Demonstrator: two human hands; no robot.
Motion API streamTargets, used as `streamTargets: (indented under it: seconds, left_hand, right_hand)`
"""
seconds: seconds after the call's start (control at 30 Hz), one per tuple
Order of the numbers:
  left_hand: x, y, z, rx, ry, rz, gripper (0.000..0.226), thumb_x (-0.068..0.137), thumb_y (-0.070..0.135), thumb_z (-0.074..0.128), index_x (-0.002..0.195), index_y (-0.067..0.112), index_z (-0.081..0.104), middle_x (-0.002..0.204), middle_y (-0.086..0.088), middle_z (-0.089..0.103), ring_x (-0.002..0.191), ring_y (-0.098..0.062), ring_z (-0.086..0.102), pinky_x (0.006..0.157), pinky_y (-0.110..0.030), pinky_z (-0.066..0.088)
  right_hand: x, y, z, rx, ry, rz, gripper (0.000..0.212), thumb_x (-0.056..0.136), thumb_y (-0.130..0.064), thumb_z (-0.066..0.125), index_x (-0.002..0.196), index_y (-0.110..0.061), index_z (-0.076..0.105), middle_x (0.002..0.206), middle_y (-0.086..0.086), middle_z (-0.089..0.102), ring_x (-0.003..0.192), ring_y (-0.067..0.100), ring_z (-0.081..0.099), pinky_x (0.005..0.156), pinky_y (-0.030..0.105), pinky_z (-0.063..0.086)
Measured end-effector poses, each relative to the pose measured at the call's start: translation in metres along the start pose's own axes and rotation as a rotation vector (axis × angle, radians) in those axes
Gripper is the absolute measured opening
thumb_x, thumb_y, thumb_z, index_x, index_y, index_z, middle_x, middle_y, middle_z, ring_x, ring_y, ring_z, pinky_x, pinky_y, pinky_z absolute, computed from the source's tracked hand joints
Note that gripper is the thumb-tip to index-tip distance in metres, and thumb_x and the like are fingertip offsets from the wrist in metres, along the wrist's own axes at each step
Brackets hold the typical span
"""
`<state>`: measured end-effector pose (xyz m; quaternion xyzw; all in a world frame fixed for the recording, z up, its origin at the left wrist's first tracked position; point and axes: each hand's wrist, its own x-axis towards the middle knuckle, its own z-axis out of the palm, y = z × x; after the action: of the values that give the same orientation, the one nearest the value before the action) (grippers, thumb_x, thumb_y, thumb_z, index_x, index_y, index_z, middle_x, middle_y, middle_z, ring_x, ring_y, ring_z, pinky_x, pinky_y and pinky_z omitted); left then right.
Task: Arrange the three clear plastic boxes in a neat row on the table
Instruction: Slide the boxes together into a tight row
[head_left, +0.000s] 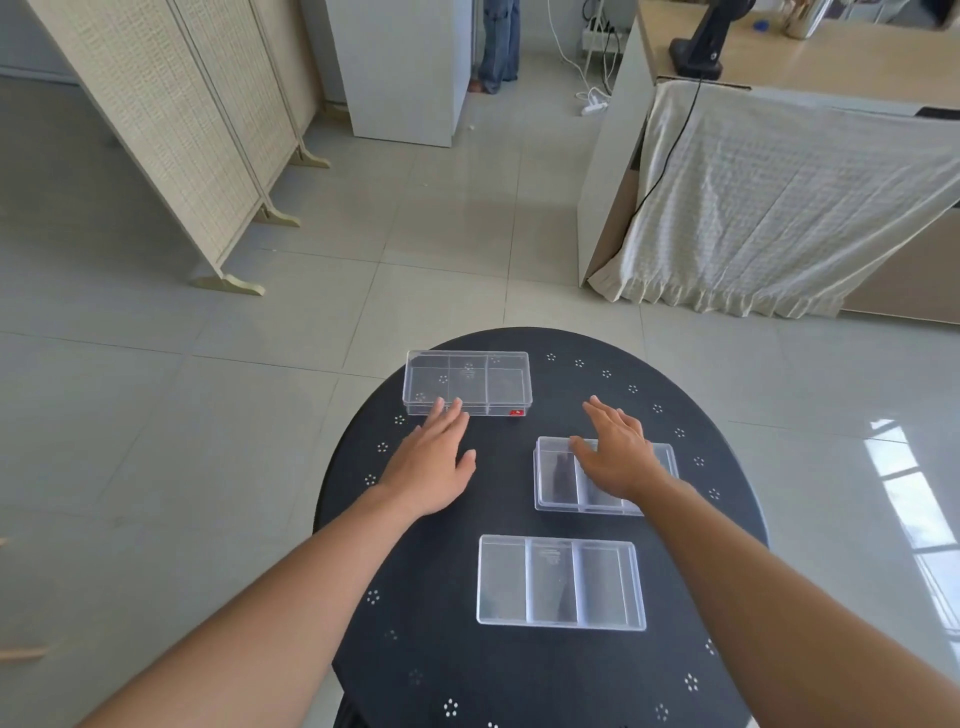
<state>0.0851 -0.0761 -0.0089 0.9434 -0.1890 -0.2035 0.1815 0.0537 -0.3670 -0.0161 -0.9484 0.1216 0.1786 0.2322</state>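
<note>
Middle box (556, 478) partly under right hand (613, 452)

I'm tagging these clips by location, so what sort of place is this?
Probably a home or small office room: pale glossy floor tiles, a folding woven screen, a wooden desk draped with a cream cloth, and a round black table.

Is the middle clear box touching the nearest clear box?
Apart. The head view shows bare black table between the middle box and the nearest box.
</note>
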Motion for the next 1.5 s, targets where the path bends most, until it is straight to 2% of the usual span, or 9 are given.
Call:
streamTargets:
  seconds: [0.13,0.37,0.5,0.63,0.93,1.2,1.5]
  left_hand:
    - [-0.006,0.034,0.022,-0.031,-0.039,0.088,0.064,0.113,0.037,0.041,0.171,0.015,0.024,0.182,0.005,0.007,0.168,-0.014,-0.005,0.134,-0.047,0.018]
    - [-0.014,0.081,0.051,-0.031,-0.146,0.199,0.063,0.113,0.036,0.04,0.171,0.021,0.022,0.181,0.012,0.007,0.167,-0.013,-0.006,0.134,-0.051,0.019]
    - [-0.017,0.093,0.059,-0.033,-0.237,0.173,0.067,0.113,0.04,0.04,0.173,0.026,0.014,0.18,0.017,0.0,0.167,-0.011,-0.008,0.134,-0.052,0.017]
    - [-0.02,0.093,0.06,0.0,-0.282,0.121,0.067,0.114,0.04,0.036,0.173,0.027,0.009,0.18,0.018,-0.006,0.167,-0.014,-0.007,0.134,-0.055,0.016]
    - [-0.028,0.061,0.044,0.073,-0.266,0.027,0.067,0.113,0.038,0.038,0.173,0.028,0.009,0.179,0.018,-0.007,0.168,-0.02,-0.006,0.133,-0.059,0.016]
    - [-0.048,0.012,0.025,0.088,-0.23,-0.067,0.067,0.113,0.038,0.038,0.173,0.028,0.01,0.179,0.019,-0.006,0.168,-0.021,-0.005,0.133,-0.058,0.018]
    - [-0.062,-0.021,0.011,0.119,-0.189,-0.158,0.063,0.112,0.021,0.035,0.172,0.023,0.017,0.181,0.014,-0.001,0.169,-0.021,0.001,0.133,-0.055,0.021]
  right_hand:
    - [-0.027,0.03,-0.013,-0.008,0.012,0.066,0.068,0.106,-0.043,0.048,0.168,-0.022,0.027,0.178,-0.004,0.021,0.163,0.033,0.013,0.127,0.06,0.021]
    - [-0.07,0.065,-0.021,0.011,0.001,0.162,0.064,0.103,-0.035,0.051,0.164,-0.021,0.036,0.175,-0.003,0.028,0.16,0.034,0.02,0.122,0.063,0.026]
    - [-0.083,0.081,-0.016,0.007,-0.025,0.139,0.061,0.102,-0.034,0.051,0.161,-0.023,0.04,0.173,-0.003,0.033,0.158,0.031,0.029,0.122,0.058,0.033]
    - [-0.087,0.084,-0.009,0.017,-0.044,0.084,0.062,0.103,-0.028,0.052,0.163,-0.02,0.04,0.176,-0.002,0.028,0.157,0.029,0.036,0.122,0.053,0.036]
    - [-0.079,0.048,0.009,-0.027,-0.116,0.006,0.066,0.104,-0.029,0.045,0.168,-0.023,0.028,0.179,-0.01,0.012,0.162,0.025,0.024,0.125,0.057,0.033]
    - [-0.069,-0.006,0.025,-0.07,-0.177,-0.085,0.065,0.107,-0.03,0.044,0.168,-0.025,0.025,0.179,-0.01,0.009,0.163,0.027,0.019,0.125,0.06,0.032]
    - [-0.07,-0.053,0.042,-0.133,-0.219,-0.144,0.06,0.107,-0.026,0.042,0.166,-0.024,0.028,0.179,-0.011,0.006,0.162,0.027,0.017,0.12,0.062,0.031]
